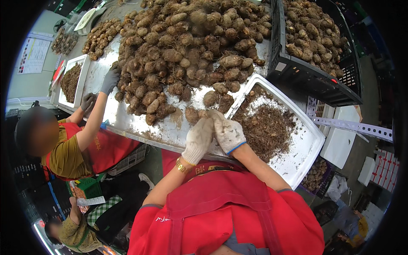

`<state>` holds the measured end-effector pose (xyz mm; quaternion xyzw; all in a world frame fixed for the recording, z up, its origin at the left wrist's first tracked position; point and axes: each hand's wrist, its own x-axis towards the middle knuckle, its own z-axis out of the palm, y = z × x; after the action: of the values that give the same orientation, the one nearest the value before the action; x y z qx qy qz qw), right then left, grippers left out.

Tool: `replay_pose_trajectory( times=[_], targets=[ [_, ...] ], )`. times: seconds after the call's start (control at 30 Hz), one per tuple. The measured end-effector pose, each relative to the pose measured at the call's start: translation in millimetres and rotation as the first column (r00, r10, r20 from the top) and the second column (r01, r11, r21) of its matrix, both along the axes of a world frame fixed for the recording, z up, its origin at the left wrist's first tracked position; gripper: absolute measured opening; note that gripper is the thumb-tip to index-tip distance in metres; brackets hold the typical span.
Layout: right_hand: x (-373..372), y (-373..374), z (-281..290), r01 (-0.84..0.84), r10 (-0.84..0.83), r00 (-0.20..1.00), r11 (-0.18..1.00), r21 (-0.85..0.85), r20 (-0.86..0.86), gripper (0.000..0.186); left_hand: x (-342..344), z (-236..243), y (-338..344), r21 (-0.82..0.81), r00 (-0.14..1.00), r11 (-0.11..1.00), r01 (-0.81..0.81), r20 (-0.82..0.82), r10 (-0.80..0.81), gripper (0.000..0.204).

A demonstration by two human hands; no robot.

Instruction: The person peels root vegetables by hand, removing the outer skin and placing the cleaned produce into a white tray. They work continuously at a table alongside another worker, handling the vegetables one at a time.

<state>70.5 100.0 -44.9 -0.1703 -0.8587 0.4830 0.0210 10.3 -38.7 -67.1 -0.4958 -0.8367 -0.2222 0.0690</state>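
In white knitted gloves, my left hand [199,140] and my right hand [228,131] meet at the front edge of the metal table [170,131]. Both are closed, fingers pressed together; whatever lies between them is hidden. Just beyond the left fingertips is a brown, hairy taro [192,115]. More loose taros [210,98] sit a little farther off, before the large heap of taros [182,46]. Beside my right hand, a white tray [307,144] holds brown root fibres and scraps [265,127].
A black crate [314,83] of taros stands at the far right. On my left, a co-worker's grey-gloved hand [111,80] reaches the heap, near another white tray [84,80] of scraps. A perforated metal bar [357,126] runs beyond my tray's right side.
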Motion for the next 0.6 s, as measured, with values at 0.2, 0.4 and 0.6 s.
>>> replay_pose_trajectory(
  times=[0.2, 0.4, 0.6],
  targets=[
    [-8, 30, -10, -0.063, 0.159, 0.959, 0.927, 0.370, -0.235, 0.054, -13, -42, 13, -0.204, 0.619, 0.972, -0.118, 0.750, 0.233, 0.033],
    [-20, 50, -60, -0.020, 0.120, 0.964, 0.923, 0.383, -0.238, 0.038, -13, -59, 29, -0.135, 0.742, 0.982, -0.131, 0.643, 0.187, 0.052],
    [-27, 63, -39, 0.275, 0.049, 0.913, 0.660, -0.699, 0.406, 0.035, -25, -63, 21, 0.073, 0.743, 0.994, -0.079, 0.670, 0.010, 0.060]
  ],
)
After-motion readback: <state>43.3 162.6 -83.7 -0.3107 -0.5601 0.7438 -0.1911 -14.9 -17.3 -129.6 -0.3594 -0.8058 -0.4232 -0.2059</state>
